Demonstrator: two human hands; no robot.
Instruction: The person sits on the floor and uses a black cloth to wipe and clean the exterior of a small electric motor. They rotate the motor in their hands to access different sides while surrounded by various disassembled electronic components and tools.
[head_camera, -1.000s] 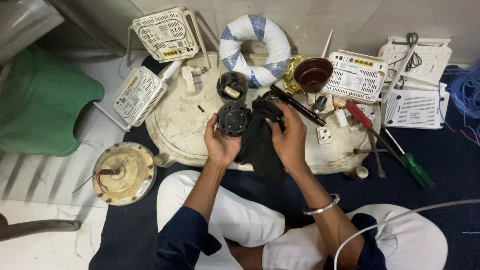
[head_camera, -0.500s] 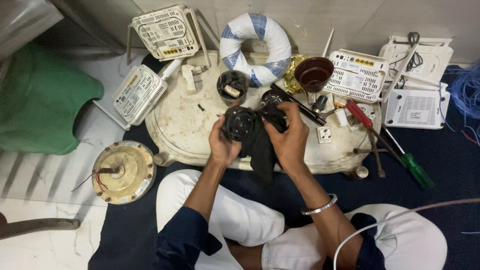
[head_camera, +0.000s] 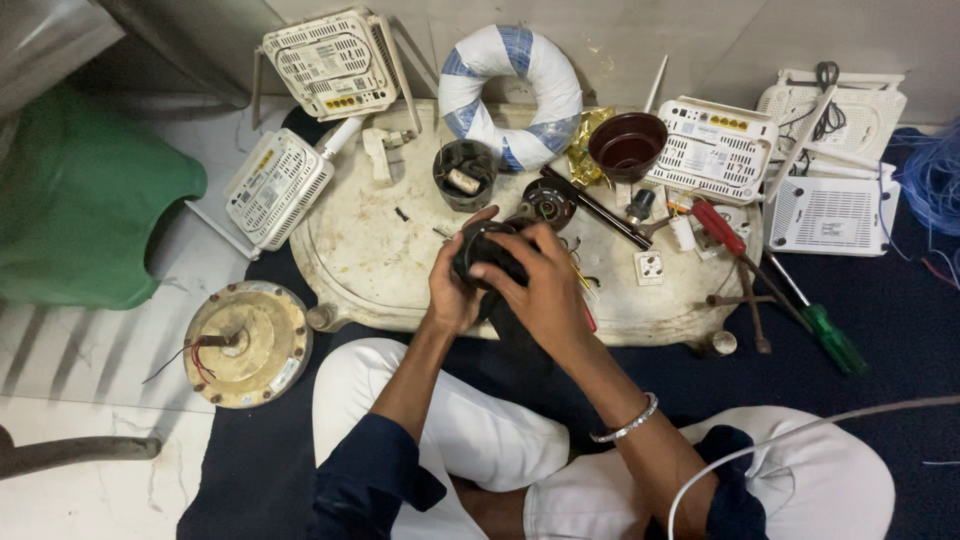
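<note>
We sit on a dark mat (head_camera: 250, 470) at a low, stained white bench (head_camera: 370, 270) against a pale wall. From the left we see a green seat (head_camera: 80, 200), a round motor (head_camera: 245, 343) and five white routers, the first (head_camera: 275, 187) overhanging the bench. Mid-bench, our left hand (head_camera: 452, 290) and right hand (head_camera: 545, 285) both close their grip on a black part (head_camera: 487, 252). Further right lie a brown bowl (head_camera: 627, 145) and two screwdrivers, one green-handled (head_camera: 835, 340).

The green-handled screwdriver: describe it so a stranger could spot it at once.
Start at the oval cream tray on the floor in front of the seated person. Go to its right end, just past the rim, onto the dark blue mat. The green-handled screwdriver lies there slanted, handle lowest; the tool beside it has a red handle and lies on the tray.
</note>
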